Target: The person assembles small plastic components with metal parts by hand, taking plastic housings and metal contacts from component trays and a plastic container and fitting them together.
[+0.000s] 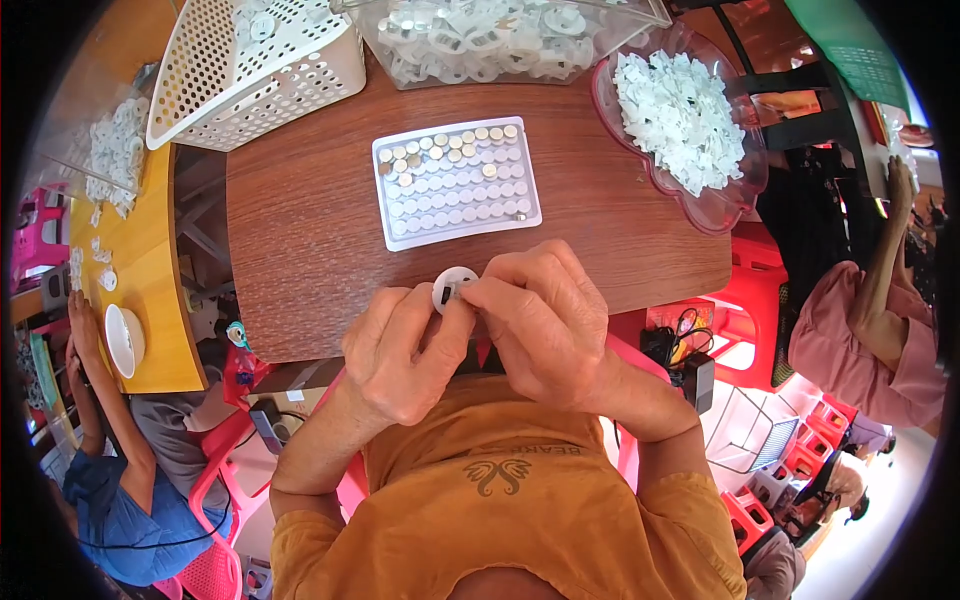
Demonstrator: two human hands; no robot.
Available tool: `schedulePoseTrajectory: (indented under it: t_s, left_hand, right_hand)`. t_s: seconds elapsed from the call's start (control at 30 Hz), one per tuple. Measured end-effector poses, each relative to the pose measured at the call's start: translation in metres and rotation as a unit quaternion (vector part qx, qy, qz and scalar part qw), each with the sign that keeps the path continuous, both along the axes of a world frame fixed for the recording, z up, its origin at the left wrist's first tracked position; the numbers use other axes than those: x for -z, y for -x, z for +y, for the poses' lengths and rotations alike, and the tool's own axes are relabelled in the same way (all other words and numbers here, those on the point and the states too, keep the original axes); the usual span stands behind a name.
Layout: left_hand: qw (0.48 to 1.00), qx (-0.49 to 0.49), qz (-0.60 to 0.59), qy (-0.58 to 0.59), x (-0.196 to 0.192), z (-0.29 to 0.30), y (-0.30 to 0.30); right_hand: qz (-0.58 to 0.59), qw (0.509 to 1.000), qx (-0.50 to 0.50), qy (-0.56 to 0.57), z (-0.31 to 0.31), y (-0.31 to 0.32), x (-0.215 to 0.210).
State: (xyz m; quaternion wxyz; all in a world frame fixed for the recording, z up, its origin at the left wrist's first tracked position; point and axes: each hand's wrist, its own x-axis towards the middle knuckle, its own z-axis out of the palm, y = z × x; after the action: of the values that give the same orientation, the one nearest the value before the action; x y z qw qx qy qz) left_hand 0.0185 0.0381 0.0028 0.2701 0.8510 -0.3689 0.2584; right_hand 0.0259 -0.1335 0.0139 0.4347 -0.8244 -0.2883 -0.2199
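A small round white plastic part (455, 277) with a dark slot or insert in its face is held over the near edge of the brown table (300, 290). My left hand (405, 350) is closed, its thumb and forefinger gripping the part's left and lower side. From the other side my right hand (545, 325) pinches at the part's right edge; whether a tiny piece is between those fingertips is hidden. Just beyond my hands lies a white tray (460, 236) with rows of round pockets. Several silver button cells (482, 134) sit mostly in its far rows.
Along the far side stand a white perforated basket (290, 100), a clear bin (480, 70) of white round parts and a pink-rimmed bowl (680, 130) heaped with small translucent pieces. People work at left and right. A white bowl (124, 342) rests on the yellow table (165, 300).
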Motion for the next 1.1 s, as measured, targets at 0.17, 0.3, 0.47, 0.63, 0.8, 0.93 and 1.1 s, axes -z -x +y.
schedulePoseTrajectory:
  t_s: [0.17, 0.3, 0.47, 0.63, 0.8, 0.93, 1.1]
  left_hand:
    - [1.0, -0.006, 0.002, 0.018, 0.002, 0.002, 0.001]
    - [1.0, -0.01, -0.001, 0.015, -0.002, 0.0, 0.002]
    - [1.0, -0.014, -0.009, 0.013, -0.001, -0.001, 0.002]
    - [1.0, -0.016, -0.011, 0.008, -0.001, -0.003, 0.001]
    - [1.0, -0.008, -0.014, 0.0, 0.002, -0.002, 0.001]
    - [1.0, 0.001, -0.009, -0.011, 0.001, -0.001, 0.001]
    - [1.0, 0.011, -0.01, -0.005, 0.002, 0.001, 0.001]
  right_hand:
    - [0.029, 0.999, -0.001, -0.028, -0.001, 0.0, -0.002]
    - [0.042, 0.997, 0.002, -0.064, -0.001, 0.001, 0.001]
    - [0.045, 0.999, 0.005, 0.017, -0.002, 0.002, -0.01]
    - [0.044, 0.998, 0.01, 0.049, 0.0, 0.003, -0.008]
    - [0.108, 0.993, -0.031, -0.042, -0.005, -0.004, -0.001]
    - [0.135, 0.989, -0.034, -0.039, -0.006, -0.005, -0.001]
    - [0.133, 0.99, -0.04, -0.016, -0.006, -0.005, 0.0]
